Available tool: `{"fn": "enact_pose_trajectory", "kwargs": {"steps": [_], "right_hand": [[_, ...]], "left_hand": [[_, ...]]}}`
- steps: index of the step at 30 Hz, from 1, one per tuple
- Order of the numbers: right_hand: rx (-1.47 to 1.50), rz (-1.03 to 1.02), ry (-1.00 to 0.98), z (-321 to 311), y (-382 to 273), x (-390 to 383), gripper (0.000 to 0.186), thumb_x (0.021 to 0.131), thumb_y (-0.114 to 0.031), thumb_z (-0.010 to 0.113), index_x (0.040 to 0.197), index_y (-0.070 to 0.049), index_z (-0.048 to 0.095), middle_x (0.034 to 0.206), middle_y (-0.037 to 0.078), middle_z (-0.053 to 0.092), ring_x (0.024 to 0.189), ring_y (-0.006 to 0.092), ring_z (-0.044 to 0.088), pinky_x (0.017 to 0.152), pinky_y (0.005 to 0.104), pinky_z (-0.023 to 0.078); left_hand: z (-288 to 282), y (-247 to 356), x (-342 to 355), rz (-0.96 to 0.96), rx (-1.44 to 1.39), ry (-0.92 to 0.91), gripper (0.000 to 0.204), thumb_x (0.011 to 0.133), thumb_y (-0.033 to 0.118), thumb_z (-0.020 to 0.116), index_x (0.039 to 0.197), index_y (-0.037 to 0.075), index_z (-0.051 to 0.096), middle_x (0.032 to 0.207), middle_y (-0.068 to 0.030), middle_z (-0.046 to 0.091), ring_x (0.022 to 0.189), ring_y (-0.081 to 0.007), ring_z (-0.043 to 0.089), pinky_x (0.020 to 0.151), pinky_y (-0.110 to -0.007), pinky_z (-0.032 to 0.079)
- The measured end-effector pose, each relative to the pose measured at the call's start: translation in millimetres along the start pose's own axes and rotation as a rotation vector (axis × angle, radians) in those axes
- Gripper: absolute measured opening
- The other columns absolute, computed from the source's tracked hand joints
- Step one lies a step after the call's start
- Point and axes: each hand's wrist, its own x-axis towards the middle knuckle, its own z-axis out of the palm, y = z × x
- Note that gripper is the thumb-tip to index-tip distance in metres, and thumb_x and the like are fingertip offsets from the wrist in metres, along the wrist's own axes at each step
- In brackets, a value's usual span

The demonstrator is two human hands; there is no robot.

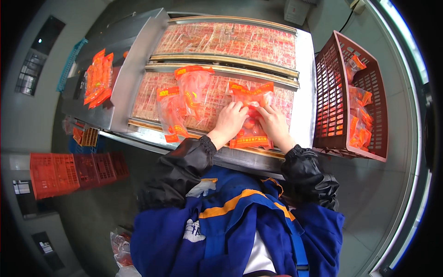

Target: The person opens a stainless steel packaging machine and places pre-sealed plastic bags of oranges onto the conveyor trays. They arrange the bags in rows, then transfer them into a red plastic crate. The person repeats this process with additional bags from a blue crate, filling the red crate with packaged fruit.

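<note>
We see the clear plastic pouch with orange-red printed ends (250,123) lying flat on the right part of the near film-covered panel (214,85) of a steel packing machine (304,83), its lower end reaching over the near rail (207,137). Our left hand (230,120) and right hand (274,123) touch it from either side, fingers bent inward over its middle; whether they pinch the film or only press on the contents, we cannot tell. Rounded orange-red pieces show through the plastic, and we judge the filled pouch fairly light, though with enough weight to sag if raised by one end. The film looks thin, glossy and supple, so we would expect it to crease easily and, if damp, to slide under bare fingertips. The contents seem soft enough to bruise or squash under a hard squeeze. We think the surest hold is broad and two-handed, palms under the filled belly, while the flat printed ends suit a light pinch for straightening. Two similar pouches, one farther back (193,87) and one nearer us (171,113), lie left of it on the machine, touching each other.
</note>
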Motion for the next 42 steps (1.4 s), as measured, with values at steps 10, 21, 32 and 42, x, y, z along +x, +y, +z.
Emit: {"fn": "enact_pose_trajectory", "kwargs": {"steps": [10, 21, 32, 42], "right_hand": [[-0.059, 0.104, 0.056, 3.3, 2.6, 28.4, 0.017, 0.074, -0.009, 0.064, 0.091, -0.005, 0.062, 0.091, 0.011, 0.058, 0.087, 0.0309, 0.058, 0.079, 0.039, 0.048], [-0.247, 0.068, -0.018, 7.6, 18.0, 45.3, 0.018, 0.078, -0.013, 0.057, 0.093, -0.007, 0.064, 0.09, 0.006, 0.06, 0.088, 0.0263, 0.057, 0.078, 0.039, 0.047], [0.136, 0.14, 0.084, -19.5, -43.2, -38.0, 0.033, 0.077, -0.005, 0.059, 0.11, -0.003, 0.058, 0.108, 0.013, 0.056, 0.101, 0.0297, 0.054, 0.083, 0.0383, 0.045], [0.011, 0.116, 0.069, 2.9, -68.9, -85.9, 0.038, 0.072, -0.011, 0.065, 0.106, 0.002, 0.057, 0.105, 0.015, 0.054, 0.1, 0.0314, 0.052, 0.089, 0.0416, 0.042]], "left_hand": [[-3.1, -12.0, 23.1, -0.077, -0.128, 0.046, 0.02, 0.078, 0.019, 0.066, 0.093, 0.006, 0.065, 0.091, -0.0077, 0.058, 0.09, -0.027, 0.058, 0.077, -0.037, 0.049], [3.8, -34.3, 36.8, 0.048, -0.168, 0.064, 0.046, 0.076, 0.03, 0.069, 0.115, 0.007, 0.06, 0.109, -0.0126, 0.061, 0.104, -0.0281, 0.056, 0.091, -0.038, 0.043], [-18.7, 27.0, -28.4, 0.058, -0.272, 0.167, 0.038, 0.077, 0.014, 0.066, 0.113, 0.007, 0.059, 0.11, -0.0117, 0.054, 0.104, -0.0295, 0.052, 0.09, -0.042, 0.041], [6.6, 43.9, -92.3, 0.146, -0.065, -0.011, 0.046, 0.073, 0.007, 0.062, 0.118, -0.001, 0.053, 0.113, -0.0142, 0.052, 0.107, -0.031, 0.049, 0.094, -0.042, 0.039]]}}
